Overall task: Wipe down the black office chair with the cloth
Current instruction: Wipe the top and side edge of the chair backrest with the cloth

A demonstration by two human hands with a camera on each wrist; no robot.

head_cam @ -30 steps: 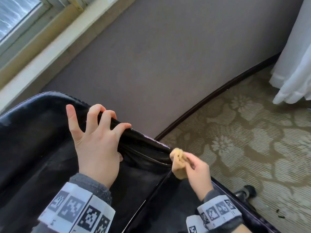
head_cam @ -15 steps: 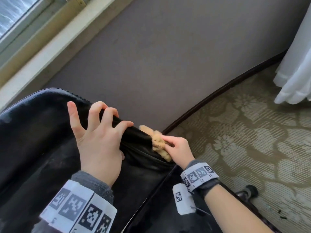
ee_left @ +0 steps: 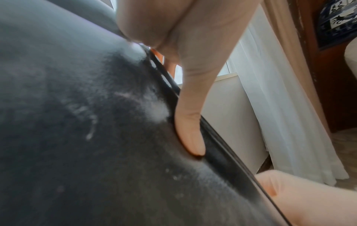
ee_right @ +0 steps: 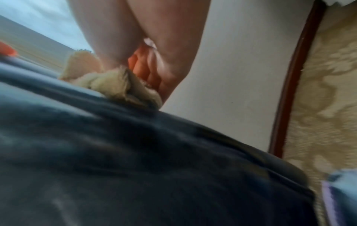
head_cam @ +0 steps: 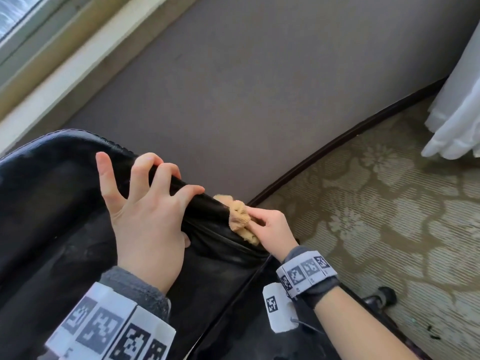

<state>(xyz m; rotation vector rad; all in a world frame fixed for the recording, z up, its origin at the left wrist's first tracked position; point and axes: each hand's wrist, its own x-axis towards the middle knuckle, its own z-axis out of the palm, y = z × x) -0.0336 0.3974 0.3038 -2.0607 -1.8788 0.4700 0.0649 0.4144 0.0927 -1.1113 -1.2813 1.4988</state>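
The black office chair (head_cam: 52, 216) fills the lower left of the head view, its padded top edge running toward the centre. My left hand (head_cam: 148, 216) grips that edge, fingers curled over the top and thumb pressing the front face (ee_left: 190, 137). Just right of it, my right hand (head_cam: 270, 227) pinches a bunched tan cloth (head_cam: 240, 219) and holds it against the same edge. In the right wrist view the cloth (ee_right: 115, 85) sits bunched on the black leather (ee_right: 135, 168) under my fingers.
A grey wall (head_cam: 259, 87) stands right behind the chair, with a window sill (head_cam: 65, 74) at the upper left. Patterned carpet (head_cam: 376, 216) lies to the right behind a dark baseboard (head_cam: 337, 141). A white curtain (head_cam: 457, 113) hangs at the far right. A chair caster (head_cam: 384, 297) shows low right.
My right hand has moved the cloth up and left from the chair's side corner onto the top edge, close to my left hand. The left hand has kept its grip.
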